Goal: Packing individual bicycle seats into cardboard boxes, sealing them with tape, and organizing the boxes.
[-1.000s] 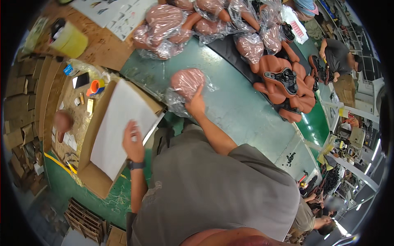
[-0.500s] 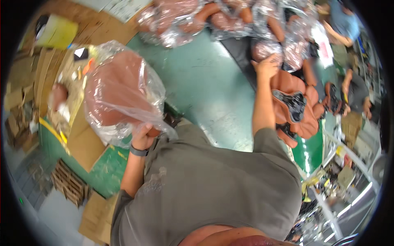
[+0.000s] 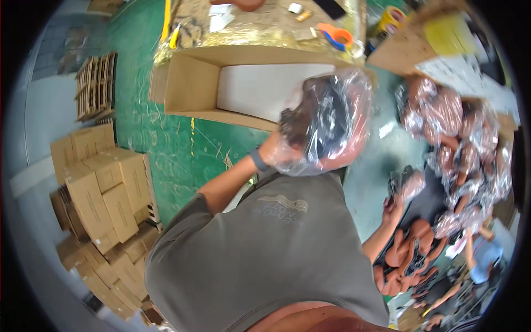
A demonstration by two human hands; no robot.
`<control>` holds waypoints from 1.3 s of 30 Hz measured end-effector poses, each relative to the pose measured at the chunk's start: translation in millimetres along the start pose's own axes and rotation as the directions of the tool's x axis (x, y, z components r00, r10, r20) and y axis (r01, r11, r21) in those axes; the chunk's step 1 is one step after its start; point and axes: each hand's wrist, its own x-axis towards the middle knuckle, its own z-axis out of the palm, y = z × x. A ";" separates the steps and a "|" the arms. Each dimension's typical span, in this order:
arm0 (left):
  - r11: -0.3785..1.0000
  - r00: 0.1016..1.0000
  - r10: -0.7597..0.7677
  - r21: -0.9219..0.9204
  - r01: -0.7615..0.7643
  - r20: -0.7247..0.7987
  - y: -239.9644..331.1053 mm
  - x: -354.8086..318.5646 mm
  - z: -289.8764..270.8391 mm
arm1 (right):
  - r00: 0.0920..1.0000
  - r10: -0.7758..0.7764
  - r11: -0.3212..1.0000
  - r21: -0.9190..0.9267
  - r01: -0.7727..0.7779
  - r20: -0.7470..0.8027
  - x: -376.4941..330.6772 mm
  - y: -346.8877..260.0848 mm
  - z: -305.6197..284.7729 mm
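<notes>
My left hand [image 3: 271, 148] grips a large reddish-brown moulded piece [image 3: 359, 119] wrapped in a transparent plastic bag. Its dark hollow side faces up, and it hangs beside the right end of an open cardboard box [image 3: 193, 83] with a white panel at its bottom. Out to the right, my right hand [image 3: 394, 206] is closed around a smaller bagged piece [image 3: 410, 185], brown with a dark part. What exactly the moulded pieces are I cannot tell. Near my right forearm lie several unwrapped brown pieces [image 3: 417, 238] with black insides.
Several bagged brown pieces [image 3: 442, 110] are heaped along the right. Beyond the box, a worktable [image 3: 249, 39] carries a blue-and-orange tape roll [image 3: 337, 37] and a yellow cutter [image 3: 175, 37]. Stacked cartons [image 3: 105, 188] and wooden pallets [image 3: 97, 86] stand left. Another person [image 3: 487, 257] works at far right.
My body has turned left, bringing the box in front of me. The left hand's bagged piece has come along, now dark side up. My right hand has lifted a smaller bagged piece off the heap.
</notes>
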 end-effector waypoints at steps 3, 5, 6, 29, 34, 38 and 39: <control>0.907 0.960 -0.172 -0.416 0.067 -0.221 -107.4 -25.0 -132.0 | 1.000 0.027 0.988 0.150 -0.029 0.014 -123.9 -21.6 165.0; 0.862 0.970 0.178 0.502 -0.072 -0.166 -109.9 -0.6 -243.8 | 0.984 0.030 0.998 -0.059 -0.019 0.174 -156.4 -18.6 234.8; 0.725 0.996 -0.036 0.684 0.081 -0.080 -129.2 2.4 -290.3 | 0.985 0.024 0.997 -0.070 -0.012 0.169 -160.3 -18.8 280.8; 0.727 0.700 -0.650 0.507 0.462 0.294 -479.6 -37.2 -237.7 | 0.469 0.400 0.638 -0.607 0.474 0.787 -28.5 192.5 639.2; 0.845 0.918 -0.350 0.485 0.225 0.184 -247.3 62.9 -167.6 | 0.803 -0.571 0.800 -0.333 0.499 -0.171 98.8 -39.3 437.2; 0.956 0.979 -0.070 0.294 0.010 0.193 -59.2 146.6 -47.8 | 0.643 -0.723 0.505 -0.828 0.244 -0.252 276.3 -59.9 240.2; 0.944 0.979 -0.068 0.329 0.001 0.191 -24.1 162.4 -16.1 | 0.698 -0.683 0.488 -0.846 0.216 -0.215 291.1 -56.9 248.3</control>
